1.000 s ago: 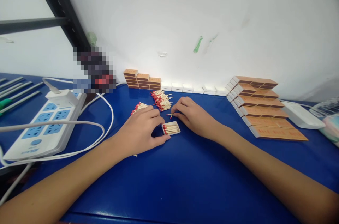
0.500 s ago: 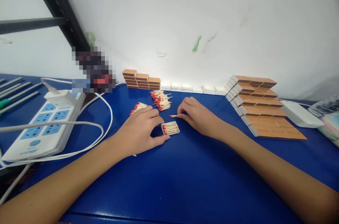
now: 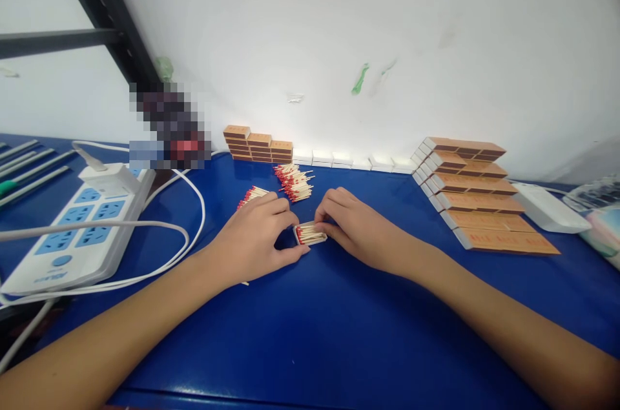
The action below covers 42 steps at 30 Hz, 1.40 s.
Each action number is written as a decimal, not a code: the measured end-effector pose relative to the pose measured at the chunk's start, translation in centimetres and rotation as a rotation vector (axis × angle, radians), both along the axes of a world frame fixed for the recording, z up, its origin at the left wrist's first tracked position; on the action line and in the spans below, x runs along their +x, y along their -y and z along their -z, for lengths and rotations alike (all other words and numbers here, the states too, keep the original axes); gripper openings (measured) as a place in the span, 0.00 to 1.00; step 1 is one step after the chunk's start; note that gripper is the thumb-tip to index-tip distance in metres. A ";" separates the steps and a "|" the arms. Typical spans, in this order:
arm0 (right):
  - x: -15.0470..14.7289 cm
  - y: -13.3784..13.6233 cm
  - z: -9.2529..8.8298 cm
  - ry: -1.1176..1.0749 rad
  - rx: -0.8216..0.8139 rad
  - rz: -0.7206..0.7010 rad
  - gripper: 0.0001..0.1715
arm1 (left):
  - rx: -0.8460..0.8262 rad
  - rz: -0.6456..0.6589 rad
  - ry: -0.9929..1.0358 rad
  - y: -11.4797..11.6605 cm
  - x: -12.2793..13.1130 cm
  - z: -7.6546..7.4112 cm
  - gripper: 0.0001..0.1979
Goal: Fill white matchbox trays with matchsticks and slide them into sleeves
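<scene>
A small white matchbox tray (image 3: 318, 241) with red-tipped matches (image 3: 306, 233) in it lies on the blue table. My left hand (image 3: 261, 232) grips the tray's left end between thumb and fingers. Over the tray's right end, my right hand (image 3: 356, 226) is closed in a pinch on a match, which its fingers largely hide. Behind the tray is a loose pile of matches (image 3: 294, 183). A second pile (image 3: 252, 195) is partly covered by my left hand, and one match end (image 3: 245, 283) pokes out below my left wrist.
Closed matchboxes (image 3: 259, 146) are stacked at the back left, with a row of white trays (image 3: 341, 159) along the wall. A stepped stack of matchboxes (image 3: 479, 203) stands right, beside a white device (image 3: 552, 208). A power strip (image 3: 80, 229) with looping cables lies left.
My right hand has moved left and down with the match, from beside the tray to over its right end. My left hand has stayed on the tray.
</scene>
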State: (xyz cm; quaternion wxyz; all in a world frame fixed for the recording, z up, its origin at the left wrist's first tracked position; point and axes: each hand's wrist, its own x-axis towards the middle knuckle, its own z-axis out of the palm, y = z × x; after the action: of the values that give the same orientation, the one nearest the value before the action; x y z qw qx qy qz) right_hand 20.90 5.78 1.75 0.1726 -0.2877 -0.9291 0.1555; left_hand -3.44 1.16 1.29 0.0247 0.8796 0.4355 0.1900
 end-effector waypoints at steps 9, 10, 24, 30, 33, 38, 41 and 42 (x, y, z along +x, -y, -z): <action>0.3 -0.2 0.5 -0.035 -0.036 0.027 0.08 | -0.004 0.006 0.004 0.0 0.1 -0.1 0.14; 0.3 -0.2 0.5 -0.029 -0.049 0.023 0.09 | -0.005 0.006 0.002 0.0 0.1 -0.1 0.15; -0.4 0.3 0.5 -0.084 -0.037 0.076 0.05 | 0.007 0.013 0.004 0.0 0.1 0.1 0.14; -0.6 0.4 0.6 -0.095 -0.070 0.071 0.04 | 0.016 0.024 0.018 0.0 0.1 0.1 0.14; -0.9 0.1 0.7 -0.116 -0.078 0.115 0.04 | 0.014 0.023 0.012 0.0 0.1 0.1 0.14; -1.3 -1.8 1.9 -0.183 0.127 0.138 0.08 | 0.001 0.001 0.002 0.0 0.1 0.1 0.15; -1.1 -2.9 2.9 -0.130 0.255 0.136 0.11 | 0.003 -0.006 -0.004 0.0 0.1 0.0 0.15; -1.0 -3.1 3.1 -0.118 0.273 0.136 0.11 | 0.003 -0.005 -0.005 0.0 0.1 0.0 0.16</action>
State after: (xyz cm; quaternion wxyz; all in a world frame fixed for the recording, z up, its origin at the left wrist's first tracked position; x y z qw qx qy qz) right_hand 19.87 8.91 -1.34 0.2743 -0.3142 -0.9083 0.0324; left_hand -3.37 1.15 1.27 0.0216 0.8790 0.4374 0.1885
